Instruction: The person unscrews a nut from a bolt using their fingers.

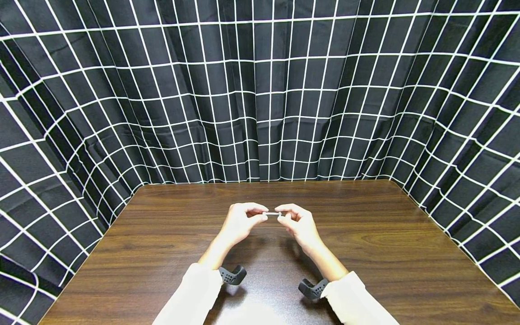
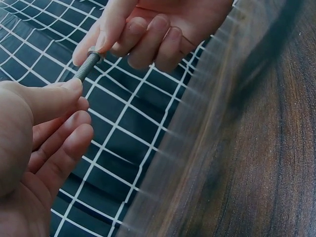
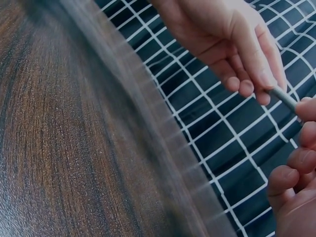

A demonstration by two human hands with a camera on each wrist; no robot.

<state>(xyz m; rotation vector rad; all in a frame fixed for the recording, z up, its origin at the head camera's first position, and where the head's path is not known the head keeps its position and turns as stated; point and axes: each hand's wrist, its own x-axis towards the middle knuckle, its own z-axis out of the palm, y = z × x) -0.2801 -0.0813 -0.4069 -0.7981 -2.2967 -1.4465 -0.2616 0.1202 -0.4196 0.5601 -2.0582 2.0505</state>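
The bolt (image 1: 272, 213) was a slim, grey rod, its shaft ringed with fine thread that showed best in the left wrist view. It was held above the desk (image 1: 162, 243), crosswise between two bare hands. The left hand (image 1: 239, 221) pinched one end between thumb and finger, its remaining fingers loosely bent. The right hand (image 1: 299, 223) pinched the other end, at a wider collar (image 2: 95, 53) (nut or bolt head, it could not be told which, since the fingers partly covered it). Its other fingers were bent too.

The desk was dark brown, with streaky wood grain, rounded far corners and a sheen that turned to white glare near the bottom of the head view. Around it hung the curtain (image 1: 262, 104), black cloth ruled into squares by white lines, which wavered along the folds. Pale sleeves (image 1: 188, 293) covered the forearms, so bright that their weave was lost; at the cuffs jutted dark, angular bands (image 1: 233, 275) pierced with small holes.

Both tips of the bolt were hidden by the fingers. In the right wrist view the frame's edge cut off much of the right hand, and the collar could not be made out there. The sleeves ran out of the head view at the bottom, and the desk's edge was smeared in both wrist views.
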